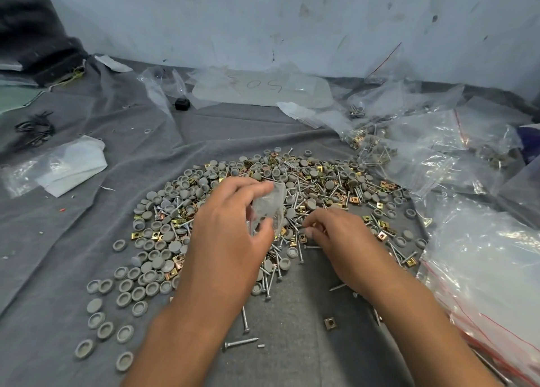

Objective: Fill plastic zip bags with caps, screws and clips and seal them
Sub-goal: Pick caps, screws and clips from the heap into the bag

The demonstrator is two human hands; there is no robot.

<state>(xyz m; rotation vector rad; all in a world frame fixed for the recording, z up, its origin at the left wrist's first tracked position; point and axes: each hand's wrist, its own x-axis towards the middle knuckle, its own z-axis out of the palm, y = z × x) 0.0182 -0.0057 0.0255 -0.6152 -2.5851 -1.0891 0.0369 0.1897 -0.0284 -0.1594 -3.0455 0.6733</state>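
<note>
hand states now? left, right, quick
Left hand: grips a small clear zip bag above the parts pile.
Right hand: fingers curled down into the pile, pinching small parts; which ones cannot be told.

A creased grey cloth [73, 226] covers the surface, strewn with a heap of grey caps [152, 258], screws [241, 342] and brass clips [329, 323], clear zip bags [432, 141] piled right, folded white plastic [73, 164] left.

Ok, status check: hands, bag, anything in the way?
Left hand holds small clear zip bag over the pile. Right hand down in the screws, fingers curled, pinch unclear. Nothing blocking.
</note>
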